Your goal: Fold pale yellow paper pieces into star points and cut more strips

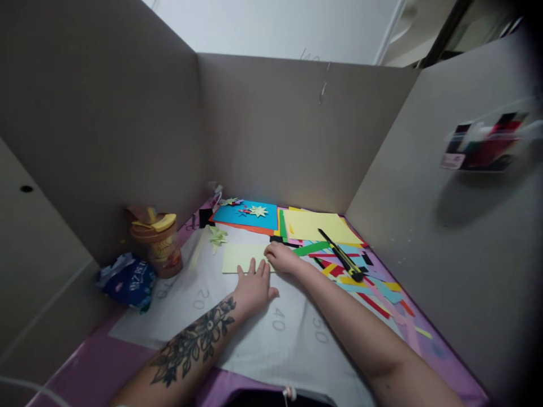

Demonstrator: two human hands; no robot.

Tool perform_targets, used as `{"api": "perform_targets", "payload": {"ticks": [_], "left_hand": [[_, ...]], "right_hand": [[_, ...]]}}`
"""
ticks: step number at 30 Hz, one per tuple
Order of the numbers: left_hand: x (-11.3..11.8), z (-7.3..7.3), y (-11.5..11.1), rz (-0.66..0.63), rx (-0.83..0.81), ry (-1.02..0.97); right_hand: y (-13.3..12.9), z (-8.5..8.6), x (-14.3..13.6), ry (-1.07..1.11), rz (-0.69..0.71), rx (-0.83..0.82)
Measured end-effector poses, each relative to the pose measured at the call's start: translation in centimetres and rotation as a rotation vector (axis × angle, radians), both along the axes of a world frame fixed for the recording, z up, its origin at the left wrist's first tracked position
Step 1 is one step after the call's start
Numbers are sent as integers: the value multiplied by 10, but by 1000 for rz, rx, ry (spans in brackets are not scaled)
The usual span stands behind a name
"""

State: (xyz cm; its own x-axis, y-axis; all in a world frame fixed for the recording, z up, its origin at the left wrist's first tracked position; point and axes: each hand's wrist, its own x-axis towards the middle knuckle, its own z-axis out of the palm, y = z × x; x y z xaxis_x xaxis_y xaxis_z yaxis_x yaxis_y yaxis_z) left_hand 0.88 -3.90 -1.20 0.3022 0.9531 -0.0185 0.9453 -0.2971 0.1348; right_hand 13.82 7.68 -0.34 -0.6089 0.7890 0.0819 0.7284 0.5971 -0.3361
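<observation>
A pale yellow-green sheet of paper (233,257) lies on the white mat marked with numbers. My left hand (253,288) rests flat with spread fingers over the sheet's lower edge. At the sheet's right end, my right hand (282,259) has its fingers curled together on the paper; the fingertips are partly hidden. Left of the sheet's top corner sits a light green paper star shape (218,237). A black and yellow utility knife (343,257) lies to the right, on top of coloured paper strips (314,249).
Several cut stars (258,211) lie on blue paper (267,221) at the back. Yellow sheets (318,225) are stacked beside it. A brown tub with a yellow lid (163,249) and a blue packet (127,281) stand left. Grey panels (297,124) surround the table.
</observation>
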Motion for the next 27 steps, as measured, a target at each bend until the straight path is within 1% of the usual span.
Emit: {"api": "perform_targets", "payload": {"ticks": [4, 10, 19, 27], "left_hand": [[2, 1, 0, 4, -15, 4], [2, -3, 1, 7, -2, -24], [2, 1, -3, 17, -4, -52], [3, 0, -3, 35, -9, -50]], "right_hand": [[11, 8, -19, -76, 16, -110], [21, 7, -26, -166, 17, -175], [14, 13, -33, -204, -25, -147], [10, 19, -36, -172, -77, -252]]}}
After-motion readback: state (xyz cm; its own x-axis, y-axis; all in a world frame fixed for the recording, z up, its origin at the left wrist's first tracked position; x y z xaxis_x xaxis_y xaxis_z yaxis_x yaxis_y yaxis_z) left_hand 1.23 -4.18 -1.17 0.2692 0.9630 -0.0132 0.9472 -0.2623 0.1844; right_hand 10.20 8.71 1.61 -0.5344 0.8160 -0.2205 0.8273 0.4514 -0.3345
